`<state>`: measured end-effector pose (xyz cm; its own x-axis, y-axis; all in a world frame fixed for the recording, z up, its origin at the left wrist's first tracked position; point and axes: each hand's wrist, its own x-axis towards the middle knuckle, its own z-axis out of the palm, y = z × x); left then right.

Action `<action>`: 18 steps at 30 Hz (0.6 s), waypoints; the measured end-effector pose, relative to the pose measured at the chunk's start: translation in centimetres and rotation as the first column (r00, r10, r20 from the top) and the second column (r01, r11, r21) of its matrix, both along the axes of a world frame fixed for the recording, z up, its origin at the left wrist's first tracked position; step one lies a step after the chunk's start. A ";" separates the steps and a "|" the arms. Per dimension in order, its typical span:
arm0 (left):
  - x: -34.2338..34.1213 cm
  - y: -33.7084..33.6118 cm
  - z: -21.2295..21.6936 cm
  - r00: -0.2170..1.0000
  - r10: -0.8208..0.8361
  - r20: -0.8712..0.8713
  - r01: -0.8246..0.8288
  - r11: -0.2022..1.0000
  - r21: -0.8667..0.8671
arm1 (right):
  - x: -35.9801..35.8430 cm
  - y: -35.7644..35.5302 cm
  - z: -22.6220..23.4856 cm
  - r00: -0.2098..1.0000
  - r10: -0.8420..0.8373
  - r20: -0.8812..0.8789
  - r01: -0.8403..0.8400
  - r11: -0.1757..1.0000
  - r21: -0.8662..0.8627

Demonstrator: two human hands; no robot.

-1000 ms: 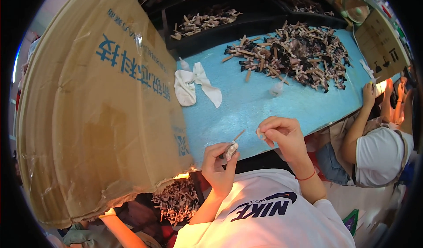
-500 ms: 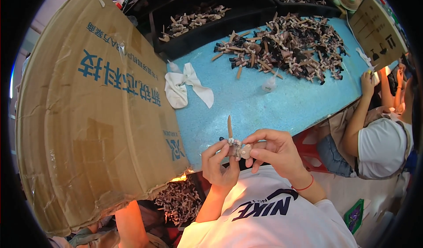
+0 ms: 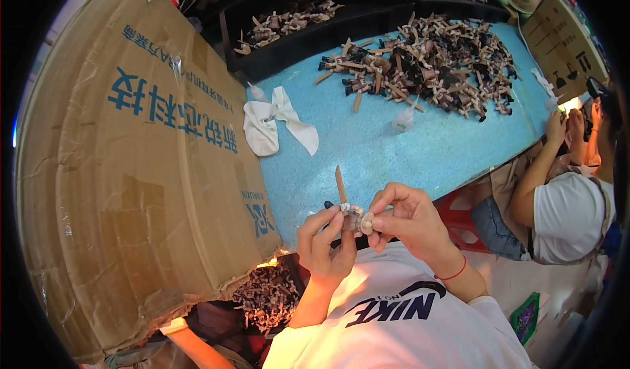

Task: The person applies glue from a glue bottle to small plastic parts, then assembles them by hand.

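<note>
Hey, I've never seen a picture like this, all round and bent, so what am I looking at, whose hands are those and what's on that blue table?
The camera sits on a person's head and looks down, and its wide lens bends the edges. The two bare hands low in the middle are that person's own: left hand and right hand. Together they pinch a small doll-like figure with one tan limb sticking up. On the blue table lie a heap of similar small parts, a white cloth and a small clear bag. A big cardboard box stands at the left. Another person sits at the right.
</note>
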<state>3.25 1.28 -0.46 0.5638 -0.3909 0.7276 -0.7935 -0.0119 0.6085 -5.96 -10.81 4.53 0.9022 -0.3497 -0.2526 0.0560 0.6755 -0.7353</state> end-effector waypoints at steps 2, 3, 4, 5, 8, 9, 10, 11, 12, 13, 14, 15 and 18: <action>0.0 0.1 0.0 1.000 -0.001 -0.004 0.001 1.000 0.007 | 0.1 0.2 0.2 0.999 -0.024 -0.022 0.023 1.000 -0.011; 0.0 0.1 0.0 1.000 -0.004 -0.012 0.004 1.000 0.004 | 0.1 0.2 0.2 0.999 -0.030 -0.021 0.029 0.999 -0.032; -0.1 0.1 0.0 1.000 -0.009 -0.021 0.009 1.000 0.000 | 0.1 0.2 0.2 0.999 -0.037 -0.021 0.036 0.998 -0.054; 0.0 0.1 0.0 1.000 -0.010 -0.023 0.010 1.000 0.001 | 0.1 0.2 0.2 0.999 -0.039 -0.023 0.038 0.998 -0.053; 0.2 0.1 0.3 1.000 -0.015 -0.015 0.015 1.000 0.012 | 0.2 0.1 0.3 0.999 -0.037 -0.039 0.036 0.999 -0.038; 0.3 0.1 0.4 1.000 -0.013 -0.005 0.013 1.000 0.016 | 0.3 0.1 0.2 0.999 -0.027 -0.032 0.027 0.999 -0.018; 0.3 0.2 0.4 1.000 -0.011 0.006 0.011 1.000 0.019 | 0.3 0.1 0.1 1.000 -0.017 -0.025 0.017 1.000 0.002; 0.3 0.2 0.5 1.000 -0.010 0.007 0.010 1.000 0.020 | 0.3 0.2 0.0 1.000 -0.017 -0.025 0.017 1.000 0.003; 0.2 0.2 0.6 1.000 -0.029 -0.012 0.029 1.000 0.009 | 0.3 0.3 -0.1 1.000 -0.015 -0.014 0.015 1.000 0.014; 0.1 0.1 0.6 0.998 -0.053 -0.032 0.053 0.999 -0.004 | 0.3 0.3 -0.3 1.000 -0.018 -0.005 0.019 1.000 0.023; 0.2 0.0 0.5 0.998 -0.057 -0.034 0.057 0.998 -0.003 | 0.2 0.3 -0.3 1.000 -0.023 -0.007 0.023 0.999 0.024; 0.3 -0.1 0.3 0.999 -0.051 -0.012 0.051 0.999 0.002 | 0.2 0.2 -0.3 0.999 -0.033 -0.009 0.033 0.999 0.013; 0.7 -0.3 0.4 0.998 -0.056 0.033 0.056 0.998 -0.001 | 0.3 0.1 0.0 0.999 -0.040 -0.017 0.040 0.999 0.003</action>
